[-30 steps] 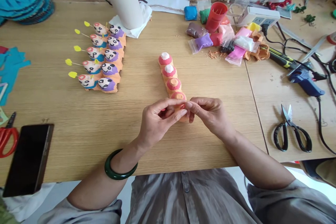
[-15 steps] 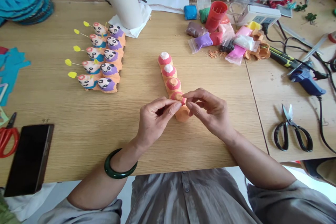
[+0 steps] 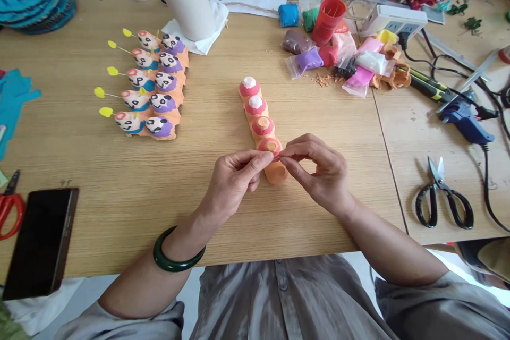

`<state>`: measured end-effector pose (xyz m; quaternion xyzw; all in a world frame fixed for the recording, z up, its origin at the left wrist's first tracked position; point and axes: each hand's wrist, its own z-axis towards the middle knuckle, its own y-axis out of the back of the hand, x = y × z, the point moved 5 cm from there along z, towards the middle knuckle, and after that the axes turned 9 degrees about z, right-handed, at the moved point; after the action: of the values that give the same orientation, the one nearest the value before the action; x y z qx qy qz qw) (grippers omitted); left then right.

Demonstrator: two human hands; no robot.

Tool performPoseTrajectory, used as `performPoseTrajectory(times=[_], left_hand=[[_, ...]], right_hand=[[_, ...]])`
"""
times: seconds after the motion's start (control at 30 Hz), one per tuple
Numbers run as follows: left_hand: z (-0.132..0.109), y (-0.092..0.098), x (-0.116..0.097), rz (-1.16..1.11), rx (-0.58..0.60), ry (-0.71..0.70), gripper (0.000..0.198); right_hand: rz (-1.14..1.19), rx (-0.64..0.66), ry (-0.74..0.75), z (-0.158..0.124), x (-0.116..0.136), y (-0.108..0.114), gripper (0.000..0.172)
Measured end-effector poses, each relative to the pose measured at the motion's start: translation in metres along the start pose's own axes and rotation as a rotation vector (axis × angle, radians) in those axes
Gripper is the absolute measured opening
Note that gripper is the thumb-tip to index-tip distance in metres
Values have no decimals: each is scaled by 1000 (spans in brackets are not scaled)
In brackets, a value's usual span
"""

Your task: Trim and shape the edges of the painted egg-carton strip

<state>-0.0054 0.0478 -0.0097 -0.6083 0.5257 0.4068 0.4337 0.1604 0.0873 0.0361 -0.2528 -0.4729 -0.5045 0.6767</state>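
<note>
Fingertips [image 3: 272,155] of both hands have drawn together since the last frame and now meet at the pink rim of the fourth cup [image 3: 271,144]. Left hand [image 3: 235,178] is curled in a thumb-and-forefinger pinch; right hand [image 3: 319,172] pinches from the opposite side, so the rim is reached from both sides. Anything between the tips is too small to tell. Orange egg-carton strip [image 3: 261,127] lies flat on the wooden table [image 3: 119,212], running toward 12 o'clock from the hands, so the table carries its weight. Painted egg-carton figures [image 3: 151,85] sit at 10 o'clock, clay packets [image 3: 338,58] at 1, scissors [image 3: 442,196] at 3
</note>
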Motion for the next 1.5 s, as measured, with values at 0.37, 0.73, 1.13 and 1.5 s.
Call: performPoseTrajectory(times=[0.37, 0.73, 1.13, 1.5], left_hand=[[-5, 0, -13, 291, -43, -195, 33], [-5, -2, -18, 318, -8, -253, 24], [-14, -9, -30, 828, -191, -762, 13], [-14, -4, -34, 727, -230, -680, 17]], right_hand=[[-20, 44, 41, -1, -2, -1, 9], [20, 22, -72, -1, -8, 1, 4], [34, 58, -71, -2, -7, -2, 6], [256, -112, -383, -1, -17, 5, 29]])
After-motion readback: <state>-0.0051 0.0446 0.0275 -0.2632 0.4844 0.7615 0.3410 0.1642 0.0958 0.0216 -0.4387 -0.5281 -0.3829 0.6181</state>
